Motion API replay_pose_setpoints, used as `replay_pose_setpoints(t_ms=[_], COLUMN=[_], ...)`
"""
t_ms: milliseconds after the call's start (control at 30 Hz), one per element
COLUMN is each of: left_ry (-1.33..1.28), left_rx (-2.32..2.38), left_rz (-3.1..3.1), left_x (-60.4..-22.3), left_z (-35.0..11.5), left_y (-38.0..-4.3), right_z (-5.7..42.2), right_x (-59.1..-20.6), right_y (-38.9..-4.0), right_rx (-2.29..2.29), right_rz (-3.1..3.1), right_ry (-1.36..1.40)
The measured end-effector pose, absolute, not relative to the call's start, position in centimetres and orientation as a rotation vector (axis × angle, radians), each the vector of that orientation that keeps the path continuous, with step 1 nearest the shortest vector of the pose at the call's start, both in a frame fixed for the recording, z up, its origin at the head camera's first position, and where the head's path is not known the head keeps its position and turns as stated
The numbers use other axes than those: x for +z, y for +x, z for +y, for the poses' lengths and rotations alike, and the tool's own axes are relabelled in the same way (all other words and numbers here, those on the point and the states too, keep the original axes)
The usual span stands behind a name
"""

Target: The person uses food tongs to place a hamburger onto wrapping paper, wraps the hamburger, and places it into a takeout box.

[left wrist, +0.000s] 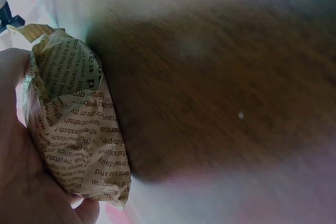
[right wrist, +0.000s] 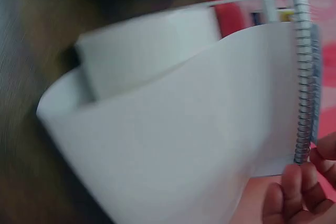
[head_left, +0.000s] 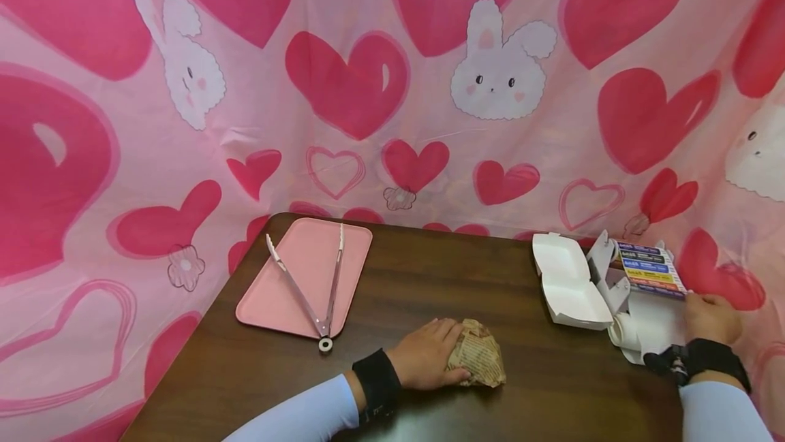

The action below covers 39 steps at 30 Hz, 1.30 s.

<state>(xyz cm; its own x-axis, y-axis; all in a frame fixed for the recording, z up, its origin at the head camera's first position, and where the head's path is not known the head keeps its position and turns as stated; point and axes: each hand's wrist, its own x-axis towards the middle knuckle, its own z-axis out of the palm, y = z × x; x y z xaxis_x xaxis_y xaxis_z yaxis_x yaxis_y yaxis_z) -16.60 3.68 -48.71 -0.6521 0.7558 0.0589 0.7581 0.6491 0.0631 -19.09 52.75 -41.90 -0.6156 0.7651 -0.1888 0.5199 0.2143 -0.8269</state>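
Note:
My left hand (head_left: 426, 353) grips a packet (head_left: 477, 357) wrapped in tan newsprint-patterned paper near the table's front. In the left wrist view, thumb and fingers curl round one side of the crumpled packet (left wrist: 79, 119); its contents are hidden. Far to the right, my right hand (head_left: 711, 318) pinches the near corner of a strip of coloured labels (head_left: 651, 268) on a white dispenser (head_left: 607, 272). Close up in the right wrist view, its fingertips (right wrist: 291, 182) meet at the end of a coil-like edge (right wrist: 303, 77). A white paper sheet (right wrist: 173, 140) curves away from that edge.
An open white takeaway box (head_left: 573, 295) stands left of the dispenser, with a paper roll (head_left: 627, 330) in front. Metal tongs (head_left: 334, 285) lie spread across a pink tray (head_left: 300, 244) at the left of the dark wooden table (head_left: 423, 278). A heart-patterned cloth (head_left: 343, 88) hangs behind.

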Motion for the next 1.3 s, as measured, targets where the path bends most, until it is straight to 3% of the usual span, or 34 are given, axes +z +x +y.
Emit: replay_pose_setpoints(t_ms=[233,700,867,1067,1300], left_ry=[-1.301,-1.268,-1.266,-1.268,-1.28], left_rx=[-0.11,-0.08,-0.088,-0.111,-0.14], left_rz=[-2.828,-2.865,-2.87,-2.886,-2.886], left_x=[-48.5,-48.4,-48.6,-48.9,-48.8], left_z=[3.8,3.7,3.7,3.6,3.7], left_y=[-16.6,-17.1,-17.1,-16.8,-16.7], right_z=[52.8,49.3,47.1,41.0,34.0], right_x=[-42.8,-40.8,-39.8,-39.2,-41.2], right_y=[-20.4,-21.1,-20.8,-18.9,-16.6], right_rx=[0.86,0.661,0.708,0.995,1.43], right_rz=[-2.373,-2.113,-2.05,-2.292,-2.614], right_ry=[-0.999,-0.595,-0.462,-0.275,0.098])
